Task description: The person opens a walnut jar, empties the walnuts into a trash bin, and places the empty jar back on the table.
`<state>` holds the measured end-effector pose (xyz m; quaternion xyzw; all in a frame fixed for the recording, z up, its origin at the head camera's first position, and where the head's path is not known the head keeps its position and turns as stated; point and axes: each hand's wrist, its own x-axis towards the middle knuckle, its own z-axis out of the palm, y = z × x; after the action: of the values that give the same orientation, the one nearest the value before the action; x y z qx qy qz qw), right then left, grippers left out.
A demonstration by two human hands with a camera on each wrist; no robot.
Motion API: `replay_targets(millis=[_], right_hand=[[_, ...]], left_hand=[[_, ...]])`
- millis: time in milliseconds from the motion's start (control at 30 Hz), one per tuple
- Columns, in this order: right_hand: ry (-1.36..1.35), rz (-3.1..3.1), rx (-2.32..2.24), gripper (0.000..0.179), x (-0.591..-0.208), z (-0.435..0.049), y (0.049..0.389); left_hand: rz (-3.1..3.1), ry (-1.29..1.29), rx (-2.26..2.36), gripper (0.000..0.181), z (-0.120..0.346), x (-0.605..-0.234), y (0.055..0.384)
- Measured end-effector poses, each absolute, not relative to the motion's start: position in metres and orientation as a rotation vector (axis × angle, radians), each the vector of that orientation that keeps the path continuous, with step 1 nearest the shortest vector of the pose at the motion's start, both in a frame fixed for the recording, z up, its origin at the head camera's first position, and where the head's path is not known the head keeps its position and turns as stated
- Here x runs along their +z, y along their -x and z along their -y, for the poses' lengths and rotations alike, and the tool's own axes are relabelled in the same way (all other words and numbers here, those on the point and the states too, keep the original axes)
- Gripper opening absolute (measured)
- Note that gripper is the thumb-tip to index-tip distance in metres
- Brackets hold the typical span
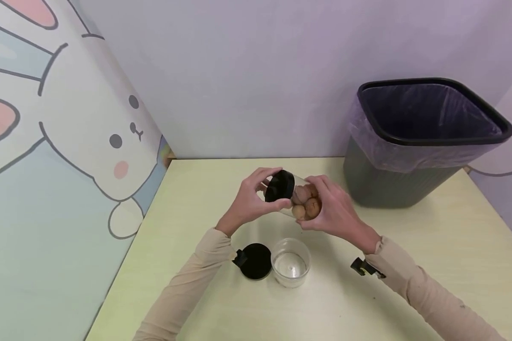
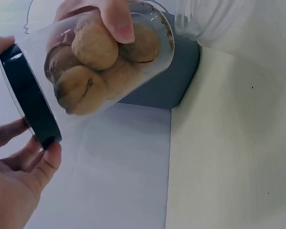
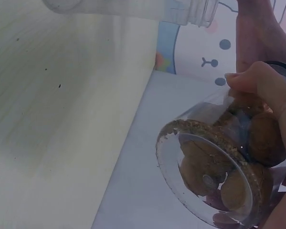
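Note:
A clear jar (image 1: 299, 182) with a black lid (image 1: 280, 185) is tilted on its side above the table, with several walnuts (image 1: 312, 207) lying inside. My left hand (image 1: 252, 201) grips the lid's rim, thumb on one side and fingers on the other. Around the jar's body, near its base, my right hand (image 1: 338, 210) holds on with thumb and fingers. The left wrist view shows the lid (image 2: 30, 98) seated on the jar's mouth. Brown crumbs line the edge of the jar's base (image 3: 207, 131) in the right wrist view.
Below my hands, an open clear jar (image 1: 290, 263) stands on the pale table (image 1: 209, 303). Beside it lies another black lid (image 1: 256, 262). A grey bin (image 1: 392, 182) with a purple liner stands at the back right, near the wall (image 1: 247, 80). A cartoon rabbit decorates the left wall.

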<state>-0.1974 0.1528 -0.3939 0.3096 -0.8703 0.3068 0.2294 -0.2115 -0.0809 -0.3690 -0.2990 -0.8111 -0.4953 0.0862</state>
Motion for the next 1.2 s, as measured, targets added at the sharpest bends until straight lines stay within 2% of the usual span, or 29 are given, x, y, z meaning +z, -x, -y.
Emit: replay_targets(millis=[167,300,467,633,867,1200], right_hand=[[-0.832,2.368,0.801,0.090,-0.392,-0.155,0.199],[-0.822,2.389,0.823,0.092,-0.392,-0.158,0.199],[-0.825,2.427,0.852,0.094,-0.394,-0.160,0.198],[-0.814,2.445,0.857,0.094,-0.395,-0.162,0.197],[-0.833,2.439,0.871,0.094,-0.394,-0.163,0.196],[-0.849,2.430,0.869,0.093,-0.394,-0.165,0.193]], left_hand=[[2.494,0.759,-1.495,0.063,0.078,-0.367,0.211],[2.568,0.762,-1.510,0.067,0.078,-0.361,0.208],[2.515,0.982,-1.522,0.070,0.081,-0.342,0.197],[2.420,1.218,-1.478,0.059,0.085,-0.321,0.189],[2.414,1.390,-1.331,0.058,0.089,-0.337,0.202],[2.402,1.435,-1.320,0.061,0.086,-0.348,0.210]])
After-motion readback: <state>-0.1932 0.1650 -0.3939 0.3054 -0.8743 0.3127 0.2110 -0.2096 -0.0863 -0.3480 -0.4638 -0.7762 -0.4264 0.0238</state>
